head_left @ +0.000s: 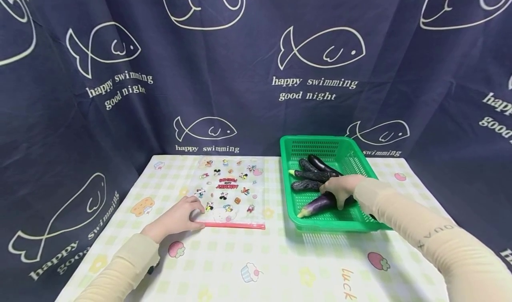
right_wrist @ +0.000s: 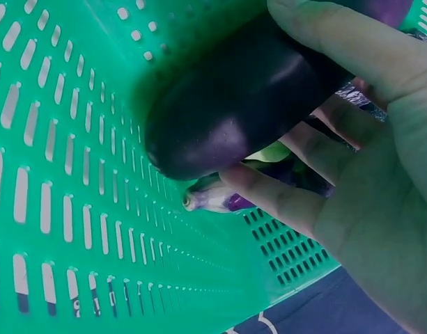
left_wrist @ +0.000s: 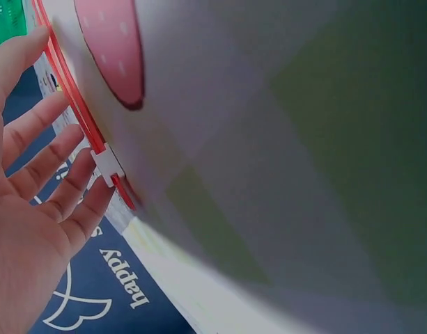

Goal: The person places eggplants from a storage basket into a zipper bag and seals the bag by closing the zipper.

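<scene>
Lying beneath the right hand point(head_left: 342, 187), a purple eggplant point(head_left: 318, 205) is gripped between thumb and bent fingers, inside a green basket point(head_left: 336, 226). Other dark vegetables point(head_left: 306, 185) are contained in the basket, just beyond that hand. The left hand point(head_left: 180, 216) is observed loosely opened, fingers spread and slightly bent, with nothing grasped. A clear printed bag point(head_left: 234, 197) is laid flat between the hands, its red zip point(head_left: 240, 225) and white slider point(left_wrist: 107, 165) positioned at the left fingertips; firm contact cannot be confirmed.
</scene>
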### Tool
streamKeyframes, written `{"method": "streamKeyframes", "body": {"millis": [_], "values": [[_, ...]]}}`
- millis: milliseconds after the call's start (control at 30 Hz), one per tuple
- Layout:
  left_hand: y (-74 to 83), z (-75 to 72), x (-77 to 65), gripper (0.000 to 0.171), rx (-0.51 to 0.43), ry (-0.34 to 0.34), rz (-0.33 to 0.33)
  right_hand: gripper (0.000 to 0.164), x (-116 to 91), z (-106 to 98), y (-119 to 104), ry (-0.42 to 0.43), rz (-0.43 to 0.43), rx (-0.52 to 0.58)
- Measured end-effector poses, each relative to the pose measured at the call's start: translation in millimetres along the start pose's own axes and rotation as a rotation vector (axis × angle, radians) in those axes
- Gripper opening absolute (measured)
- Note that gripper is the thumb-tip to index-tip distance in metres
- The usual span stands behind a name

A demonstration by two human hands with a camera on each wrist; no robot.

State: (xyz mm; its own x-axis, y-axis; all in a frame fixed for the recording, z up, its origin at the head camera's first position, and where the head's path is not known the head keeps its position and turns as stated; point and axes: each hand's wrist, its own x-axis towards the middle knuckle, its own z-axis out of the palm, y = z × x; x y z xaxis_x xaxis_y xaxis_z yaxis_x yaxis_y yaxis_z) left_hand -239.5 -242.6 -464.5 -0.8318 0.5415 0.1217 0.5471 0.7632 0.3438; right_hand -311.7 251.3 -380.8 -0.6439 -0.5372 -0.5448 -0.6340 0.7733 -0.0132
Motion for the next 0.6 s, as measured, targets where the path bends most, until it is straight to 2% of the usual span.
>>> {"method": "streamKeyframes", "body": {"millis": [300, 500, 600], "values": [[0.2, -1.6, -1.1, 0.016, -0.011, 0.013, 0.036, 0.056, -9.2, -3.3, -1.3, 0.033, -0.002, 0.015], [1.1, -1.2, -2.7, 0.015, -0.018, 0.005, -0.008, 0.058, -14.3, -6.4, 3.3, 0.064, -0.001, 0.022], [1.1, -0.1, -2.7, 0.018, -0.002, 0.005, -0.008, 0.055, -16.2, -8.2, 6.2, 0.090, -0.002, 0.032]]}}
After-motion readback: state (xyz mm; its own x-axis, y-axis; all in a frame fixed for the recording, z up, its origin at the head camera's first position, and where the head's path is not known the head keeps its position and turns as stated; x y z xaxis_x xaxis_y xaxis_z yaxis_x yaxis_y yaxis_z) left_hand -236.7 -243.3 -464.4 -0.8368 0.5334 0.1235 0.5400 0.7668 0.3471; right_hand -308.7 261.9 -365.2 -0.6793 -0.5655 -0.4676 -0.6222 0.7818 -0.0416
